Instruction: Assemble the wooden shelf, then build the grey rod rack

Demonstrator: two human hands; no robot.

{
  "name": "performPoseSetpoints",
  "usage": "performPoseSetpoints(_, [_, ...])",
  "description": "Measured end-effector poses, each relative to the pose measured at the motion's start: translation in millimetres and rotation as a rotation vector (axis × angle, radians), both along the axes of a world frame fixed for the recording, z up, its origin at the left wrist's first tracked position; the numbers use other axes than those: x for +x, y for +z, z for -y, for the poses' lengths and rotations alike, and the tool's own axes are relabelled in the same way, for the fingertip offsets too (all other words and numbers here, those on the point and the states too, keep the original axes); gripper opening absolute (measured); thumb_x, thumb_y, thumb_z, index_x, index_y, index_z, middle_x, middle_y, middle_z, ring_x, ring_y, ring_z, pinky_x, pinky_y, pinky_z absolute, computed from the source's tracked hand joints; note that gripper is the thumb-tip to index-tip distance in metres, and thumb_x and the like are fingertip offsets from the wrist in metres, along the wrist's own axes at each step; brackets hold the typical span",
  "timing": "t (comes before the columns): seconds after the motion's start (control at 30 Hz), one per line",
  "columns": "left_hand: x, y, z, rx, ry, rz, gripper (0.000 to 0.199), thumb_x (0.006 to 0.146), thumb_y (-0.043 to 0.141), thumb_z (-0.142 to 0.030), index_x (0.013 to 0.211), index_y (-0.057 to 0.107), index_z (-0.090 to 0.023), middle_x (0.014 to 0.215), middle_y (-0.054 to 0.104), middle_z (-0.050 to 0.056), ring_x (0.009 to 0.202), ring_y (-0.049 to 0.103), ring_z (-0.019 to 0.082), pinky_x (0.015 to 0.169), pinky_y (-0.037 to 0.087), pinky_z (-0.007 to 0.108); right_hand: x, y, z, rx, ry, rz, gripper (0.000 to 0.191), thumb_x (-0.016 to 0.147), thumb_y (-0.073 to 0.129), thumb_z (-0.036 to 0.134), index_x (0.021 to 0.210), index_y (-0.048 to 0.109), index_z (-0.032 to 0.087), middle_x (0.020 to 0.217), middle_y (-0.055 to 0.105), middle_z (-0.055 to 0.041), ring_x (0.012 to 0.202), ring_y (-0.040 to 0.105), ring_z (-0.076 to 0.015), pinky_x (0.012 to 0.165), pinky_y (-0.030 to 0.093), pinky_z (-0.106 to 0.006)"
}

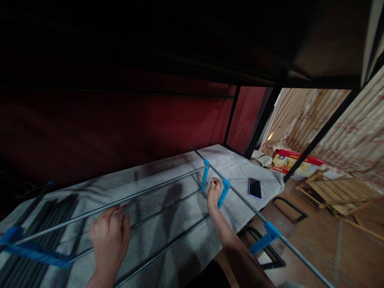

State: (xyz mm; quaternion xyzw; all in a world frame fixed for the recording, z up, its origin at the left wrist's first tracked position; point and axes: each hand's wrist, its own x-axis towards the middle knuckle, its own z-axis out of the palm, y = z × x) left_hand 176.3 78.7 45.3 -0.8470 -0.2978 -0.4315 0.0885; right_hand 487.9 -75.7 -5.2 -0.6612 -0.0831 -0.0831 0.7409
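A rack of grey rods and blue brackets [162, 184] is spanning the space under and between the hands, resting on one pale cloth [237, 164]. The left hand [109, 232] is bending its fingers over the nearest long rod; I cannot tell whether it is gripping. The right hand [213, 192] is curling its fingers between two brackets; whether it is pinching anything, I cannot tell. Four blue brackets are showing: one left of the left hand, three along the long side rod [246, 204] by the right hand. At least three rods are running lengthwise between the hands. Left of the left hand, a bundle of dark rods [57, 210], too dim to count, is lying on the cloth. Right of the right hand, one phone [255, 188] is lying; farther right, one red-and-yellow box [295, 160] is carrying print too blurred to read, and one slatted wooden piece [342, 192] is standing near it.
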Motion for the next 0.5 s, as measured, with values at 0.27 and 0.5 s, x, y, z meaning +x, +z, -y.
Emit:
performPoseSetpoints(0.27, [75.4,38.6,-24.5,0.009,-0.093,-0.562,0.036,0.098,0.032,-0.037,0.101,0.062,-0.016,0.090,0.067,0.013,0.086,0.062,0.028,0.080,0.043,0.039,57.1,35.7,-36.1,0.171,0.191,-0.065,0.042,0.087,0.036,0.057,0.081,0.058,0.021,0.082,0.064,-0.0026,0.085,0.058,-0.0187,0.078,0.047,-0.031])
performPoseSetpoints(0.5, [71.0,43.4,-31.7,-0.030,-0.124,-0.572,0.038,0.098,0.031,-0.038,0.089,0.061,-0.015,0.077,0.066,0.013,0.072,0.065,0.029,0.066,0.045,0.037,62.0,32.8,-52.9,0.208,0.353,-0.162,0.053,0.086,0.035,0.067,0.075,0.058,0.022,0.069,0.058,-0.0012,0.067,0.055,-0.0170,0.065,0.047,-0.031])
